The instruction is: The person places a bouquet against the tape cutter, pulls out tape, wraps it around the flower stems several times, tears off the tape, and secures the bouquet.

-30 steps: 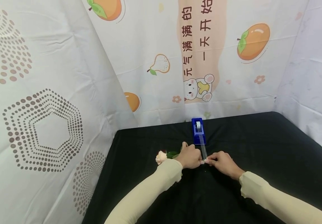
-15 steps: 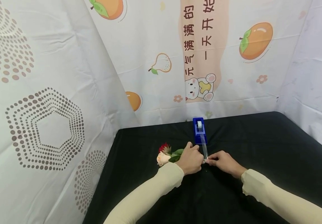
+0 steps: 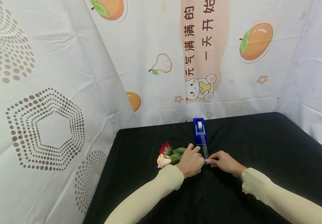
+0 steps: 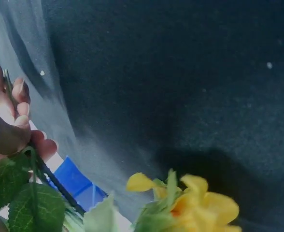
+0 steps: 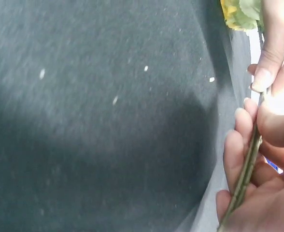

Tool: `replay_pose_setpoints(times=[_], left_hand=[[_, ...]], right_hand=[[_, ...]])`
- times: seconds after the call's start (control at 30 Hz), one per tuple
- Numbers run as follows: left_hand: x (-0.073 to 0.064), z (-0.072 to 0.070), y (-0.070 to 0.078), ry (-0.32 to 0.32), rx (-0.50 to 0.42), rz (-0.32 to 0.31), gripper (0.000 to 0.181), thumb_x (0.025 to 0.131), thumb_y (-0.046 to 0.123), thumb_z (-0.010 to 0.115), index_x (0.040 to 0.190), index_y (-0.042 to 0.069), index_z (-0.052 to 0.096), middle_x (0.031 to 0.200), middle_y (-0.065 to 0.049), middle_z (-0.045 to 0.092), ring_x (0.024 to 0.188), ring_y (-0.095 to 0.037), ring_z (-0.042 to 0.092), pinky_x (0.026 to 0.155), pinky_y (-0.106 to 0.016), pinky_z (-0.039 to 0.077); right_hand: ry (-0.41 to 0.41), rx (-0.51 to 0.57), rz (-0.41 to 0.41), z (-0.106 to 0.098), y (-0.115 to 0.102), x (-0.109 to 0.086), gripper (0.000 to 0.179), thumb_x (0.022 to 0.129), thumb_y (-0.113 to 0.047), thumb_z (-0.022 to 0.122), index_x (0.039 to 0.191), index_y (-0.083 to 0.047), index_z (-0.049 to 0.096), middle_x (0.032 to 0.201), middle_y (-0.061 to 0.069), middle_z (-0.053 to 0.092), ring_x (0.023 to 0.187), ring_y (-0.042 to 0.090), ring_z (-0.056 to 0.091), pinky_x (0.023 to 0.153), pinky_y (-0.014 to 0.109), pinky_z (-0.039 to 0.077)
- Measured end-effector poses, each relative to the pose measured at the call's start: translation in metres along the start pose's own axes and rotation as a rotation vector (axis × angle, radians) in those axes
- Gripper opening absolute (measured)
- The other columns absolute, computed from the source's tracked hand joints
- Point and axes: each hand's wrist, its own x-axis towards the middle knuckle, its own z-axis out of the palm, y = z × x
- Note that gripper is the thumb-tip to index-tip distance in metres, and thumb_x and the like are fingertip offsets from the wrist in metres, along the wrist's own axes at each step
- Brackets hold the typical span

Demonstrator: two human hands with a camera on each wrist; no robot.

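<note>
My left hand (image 3: 191, 162) grips a small bunch of flowers by its stems. A red flower (image 3: 165, 148) and a peach rose (image 3: 163, 161) stick out to its left, with green leaves (image 3: 177, 153) beside them. A yellow flower (image 4: 207, 208) of the bunch shows in the left wrist view. My right hand (image 3: 224, 162) meets the left at the stem ends; in the right wrist view the green stems (image 5: 248, 166) run across its fingers under the thumb. A clear tape strip (image 3: 205, 151) stretches from the blue tape dispenser (image 3: 196, 132) down to the fingertips.
The dispenser stands near the back edge of the black-covered table (image 3: 250, 140). Printed white curtains (image 3: 161, 34) hang behind and at the left. Several tiny pale specks (image 5: 146, 68) lie on the black cloth.
My left hand has turned, and the bunch with it, so the red flower and more leaves show now. The right hand stays at the stem ends by the tape. The dispenser stays put.
</note>
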Motion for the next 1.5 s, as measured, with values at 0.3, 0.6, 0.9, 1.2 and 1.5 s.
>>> replay_pose_setpoints(times=[0.3, 0.6, 0.9, 1.2, 1.5], left_hand=[[0.007, -0.015, -0.006, -0.175, -0.145, -0.061, 0.021, 0.096, 0.042, 0.068, 0.078, 0.033, 0.072, 0.081, 0.014, 0.069, 0.092, -0.014, 0.046, 0.088, -0.037, 0.031], [0.023, -0.022, -0.026, -0.433, -0.615, -0.280, 0.045, 0.104, 0.042, 0.059, 0.063, 0.022, 0.065, 0.064, 0.009, 0.056, 0.082, -0.014, 0.045, 0.081, -0.038, 0.023], [0.029, -0.029, -0.017, -0.514, -0.634, -0.259, 0.034, 0.103, 0.035, 0.063, 0.071, 0.023, 0.065, 0.069, 0.011, 0.060, 0.081, -0.012, 0.048, 0.081, -0.036, 0.024], [0.021, -0.017, -0.008, -0.235, -0.265, -0.187, 0.028, 0.094, 0.039, 0.072, 0.069, 0.030, 0.064, 0.061, 0.012, 0.054, 0.082, -0.012, 0.042, 0.082, -0.038, 0.025], [0.012, -0.006, -0.003, -0.076, -0.106, -0.132, 0.029, 0.094, 0.039, 0.070, 0.066, 0.031, 0.064, 0.058, 0.012, 0.055, 0.086, -0.013, 0.042, 0.081, -0.038, 0.026]], right_hand=[[0.063, -0.047, -0.020, 0.001, -0.001, 0.003, 0.016, 0.100, -0.018, 0.068, 0.093, -0.008, 0.079, 0.083, 0.001, 0.068, 0.077, 0.018, 0.058, 0.071, 0.035, 0.046], [0.120, -0.090, -0.065, 0.002, 0.002, 0.000, 0.015, 0.099, -0.019, 0.069, 0.096, -0.009, 0.080, 0.087, 0.001, 0.070, 0.078, 0.017, 0.059, 0.071, 0.035, 0.048], [0.173, -0.122, -0.104, 0.006, 0.006, -0.004, 0.012, 0.098, -0.017, 0.070, 0.095, -0.011, 0.080, 0.086, -0.002, 0.070, 0.077, 0.015, 0.059, 0.069, 0.035, 0.048], [0.128, -0.037, 0.013, 0.006, -0.002, -0.002, 0.016, 0.101, -0.021, 0.068, 0.096, -0.010, 0.079, 0.084, 0.000, 0.065, 0.076, 0.019, 0.053, 0.068, 0.035, 0.042], [0.084, -0.047, 0.084, 0.003, -0.006, -0.003, 0.030, 0.105, -0.031, 0.061, 0.105, -0.007, 0.079, 0.094, 0.001, 0.071, 0.085, 0.019, 0.058, 0.075, 0.037, 0.046]])
